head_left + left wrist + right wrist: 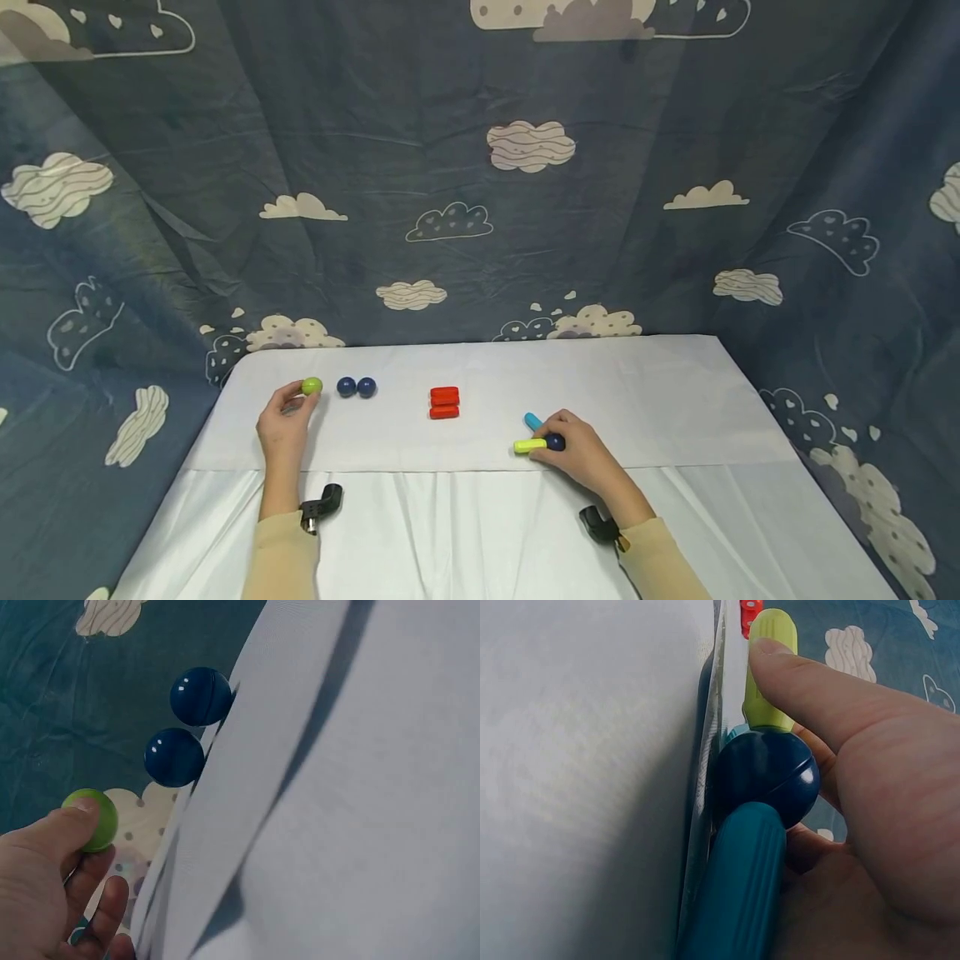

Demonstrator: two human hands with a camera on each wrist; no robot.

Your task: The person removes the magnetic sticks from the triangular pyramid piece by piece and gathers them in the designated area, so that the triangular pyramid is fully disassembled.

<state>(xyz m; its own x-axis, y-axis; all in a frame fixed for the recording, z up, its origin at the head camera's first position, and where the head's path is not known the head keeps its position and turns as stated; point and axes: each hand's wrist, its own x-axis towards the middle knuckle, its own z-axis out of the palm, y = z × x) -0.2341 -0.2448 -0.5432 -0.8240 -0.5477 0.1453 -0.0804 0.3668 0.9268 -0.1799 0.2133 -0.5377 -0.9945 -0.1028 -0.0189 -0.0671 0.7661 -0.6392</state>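
Note:
My left hand (pixel 283 425) pinches a green ball (pixel 312 386) between thumb and fingertips at the table's far left. Two dark blue balls (pixel 200 696) sit side by side just right of it. At the right of the table, my right hand (pixel 576 448) grips a lime-yellow rod (pixel 771 667), its thumb along the side. One end of this rod meets a dark blue ball (pixel 766 776). From the ball a teal rod (pixel 739 885) runs back towards the wrist in the right wrist view. A light blue rod (pixel 532 422) shows beyond the fingers, partly hidden by the hand.
Two red rods (pixel 444 402) lie parallel near the middle of the white-covered table (pixel 495 533). A dark cloth (pixel 360 167) with cloud prints hangs behind the table and along both sides. Each wrist wears a small black camera (pixel 322 504).

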